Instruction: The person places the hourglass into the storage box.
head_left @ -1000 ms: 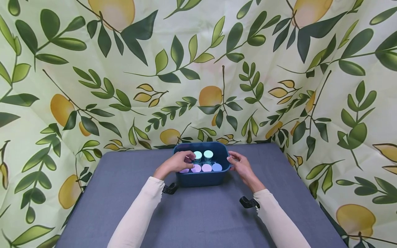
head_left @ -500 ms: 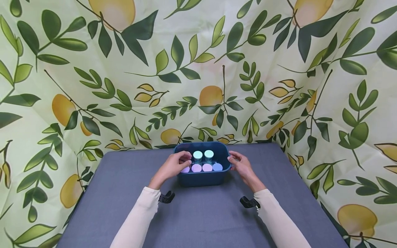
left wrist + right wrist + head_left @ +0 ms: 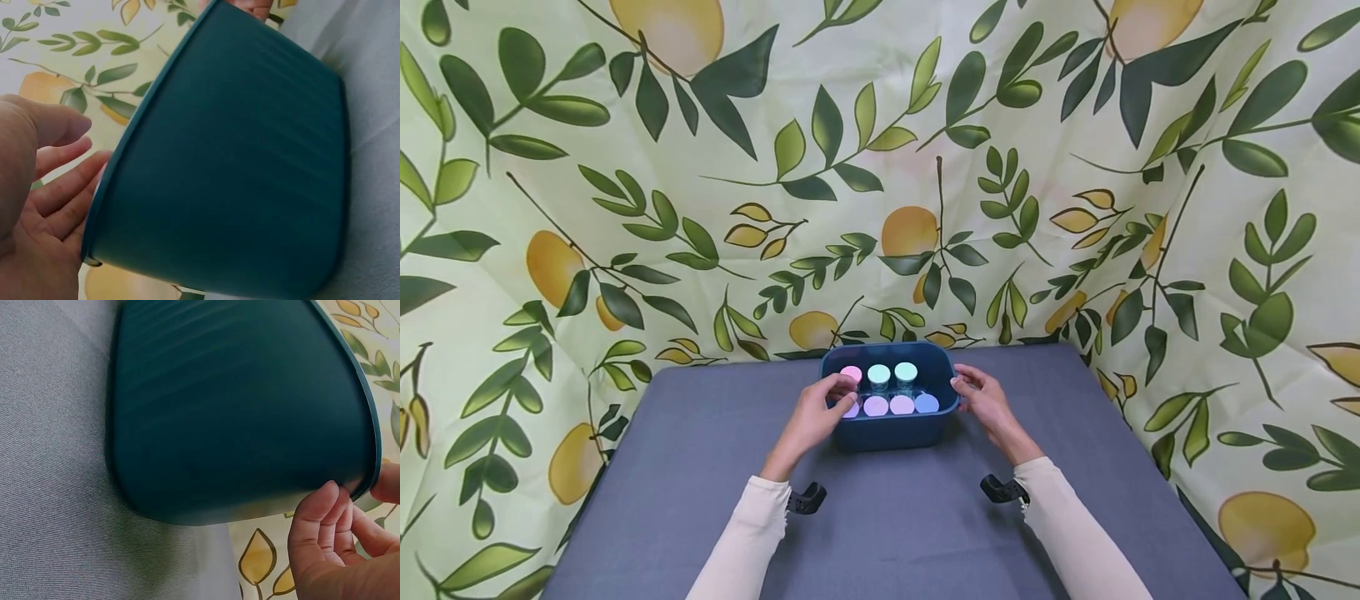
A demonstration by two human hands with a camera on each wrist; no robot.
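A dark blue-green bin holds several small jars in two rows. In the back row are a jar with a pink lid and two with mint lids, one being the jar farther right. The front row has lilac and pale pink lids and a jar with a blue lid at its right end. My left hand is at the bin's left end, fingers over the rim by the pink and lilac lids, thumb apart and nothing pinched. With my right hand I hold the bin's right end at the rim.
The bin stands on a grey cloth-covered table, near its back edge. Behind and beside the table hangs a fabric backdrop printed with leaves and fruit. A black band is at the left wrist, another band at the right.
My left hand has drawn back left from over the jars, uncovering the pink lid in the back row. My right hand stays at the bin's right end.
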